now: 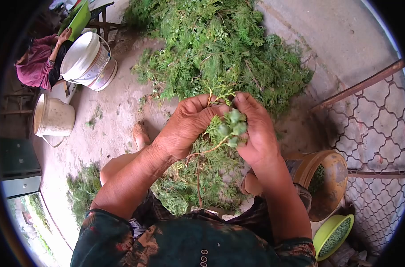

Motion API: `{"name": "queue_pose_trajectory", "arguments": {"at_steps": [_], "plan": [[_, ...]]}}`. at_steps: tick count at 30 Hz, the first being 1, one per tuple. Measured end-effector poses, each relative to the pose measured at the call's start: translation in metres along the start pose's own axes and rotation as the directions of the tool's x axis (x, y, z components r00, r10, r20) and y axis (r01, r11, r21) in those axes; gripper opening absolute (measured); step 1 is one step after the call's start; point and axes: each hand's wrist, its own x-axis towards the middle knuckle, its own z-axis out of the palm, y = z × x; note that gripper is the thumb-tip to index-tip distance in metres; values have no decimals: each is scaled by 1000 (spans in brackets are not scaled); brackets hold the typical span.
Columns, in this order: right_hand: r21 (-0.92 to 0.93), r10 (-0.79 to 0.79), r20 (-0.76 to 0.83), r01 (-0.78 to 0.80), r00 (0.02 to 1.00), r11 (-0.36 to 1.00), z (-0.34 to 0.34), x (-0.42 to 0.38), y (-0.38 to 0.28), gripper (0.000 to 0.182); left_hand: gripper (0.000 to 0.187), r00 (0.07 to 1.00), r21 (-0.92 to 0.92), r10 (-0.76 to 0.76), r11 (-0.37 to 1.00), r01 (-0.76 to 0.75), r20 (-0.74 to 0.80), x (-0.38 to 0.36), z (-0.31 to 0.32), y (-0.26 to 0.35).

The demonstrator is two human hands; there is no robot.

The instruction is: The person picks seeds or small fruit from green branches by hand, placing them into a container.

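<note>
In front of my chest, both hands meet at a green conifer sprig (pixel 216 92) with flat, scaly leaves. My left hand (pixel 182 127) pinches its leafy stem between thumb and fingers. A cluster of plump, pale green cones (pixel 231 126) hangs between the hands. My right hand (pixel 256 131) is closed beside the cluster, thumb and index finger at its top; part of its grip is hidden behind the cones. A thin brown twig (pixel 211 150) runs from the cluster down towards my lap.
A big heap of conifer branches (pixel 211 49) lies ahead. At right, a tilted bucket (pixel 336 187) and a lime-green basin (pixel 320 242) hold small green pieces, near a metal lattice (pixel 371 120). White buckets (pixel 84 55) stand left, where another person (pixel 38 62) holds a green container (pixel 80 20).
</note>
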Motion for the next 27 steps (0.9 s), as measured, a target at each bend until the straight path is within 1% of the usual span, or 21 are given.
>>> {"name": "queue_pose_trajectory", "arguments": {"at_steps": [1, 3, 4, 5, 6, 7, 9, 11, 13, 14, 15, 17, 19, 20, 21, 22, 23, 24, 25, 26, 27], "plan": [[24, 16, 16, -16, 1000, 1000, -2, 0, 0, 14, 17, 1000, 0, 0, 1000, 0, 0, -1, 2, 3], [139, 53, 75, -63, 996, 988, -7, 2, 0, 14, 14, 994, -183, -113, 977, 111, -1, -4, 11, 11], [184, 60, 96, -77, 994, 980, -11, 3, -3, 14, 14, 994, -183, -113, 977, 111, 0, -5, 10, 11], [229, 67, 118, -93, 991, 969, -15, 3, -7, 13, 15, 997, -200, -59, 979, 46, -58, -7, 8, 12], [297, 73, 234, -143, 969, 944, -22, 2, -16, 14, 16, 993, -212, -4, 977, -21, -115, -8, 7, 14], [356, 69, 350, -200, 934, 913, -25, 2, -21, 16, 16, 994, -210, -2, 977, -22, -112, -6, 5, 13], [362, 43, 305, -158, 951, 919, -20, -2, -25, 20, 20, 967, -10, 64, 998, -69, -247, -2, -2, 8], [312, 2, 198, -65, 980, 948, -8, -11, -33, 16, 26, 970, 50, 114, 993, -105, -216, 3, -3, 3], [310, 20, 189, -79, 982, 947, -8, -12, -35, 22, 37, 965, 302, 104, 953, -28, -241, 1, -4, 5], [286, 28, 196, -84, 980, 955, -9, -11, -36, 25, 38, 970, 319, 43, 947, 36, -239, 1, -4, 9], [262, 36, 201, -89, 979, 961, -11, -11, -36, 28, 38, 970, 318, 42, 947, 38, -240, 1, -7, 9], [202, 36, 206, -79, 978, 976, -11, -10, -36, 31, 34, 982, 298, 12, 953, 46, -190, 2, -11, 7], [-61, -35, 56, 38, 998, 997, -5, -13, -36, 30, 31, 981, 227, -37, 971, 80, -190, 2, -9, 11], [-106, -73, 25, 75, 997, 991, -2, -15, -36, 24, 30, 979, 155, -84, 981, 113, -183, 2, -8, 14], [-106, -72, 27, 75, 997, 992, 0, -14, -35, 24, 30, 979, 156, -82, 981, 112, -185, 0, -7, 16], [-328, -191, 12, 184, 982, 927, 2, -15, -33, 21, 29, 980, 196, -68, 975, 106, -189, -4, -4, 18], [-532, -308, 24, 273, 951, 801, 3, -14, -32, 18, 29, 980, 237, -53, 967, 99, -191, -5, -3, 19], [-632, -374, 55, 322, 926, 704, 2, -14, -31, 13, 29, 980, 236, -53, 967, 98, -191, -5, -5, 17], [-633, -374, 57, 323, 926, 704, 2, -11, -28, 13, 31, 987, 320, 27, 947, 26, -159, -4, -9, 14], [-688, -464, 186, 452, 866, 567, 3, -8, -24, 13, 34, 987, 399, 105, 916, -49, -121, -3, -12, 12], [-714, -528, 320, 566, 787, 411, 3, -7, -22, 13, 34, 987, 399, 106, 916, -49, -123, -5, -8, 14]]}}
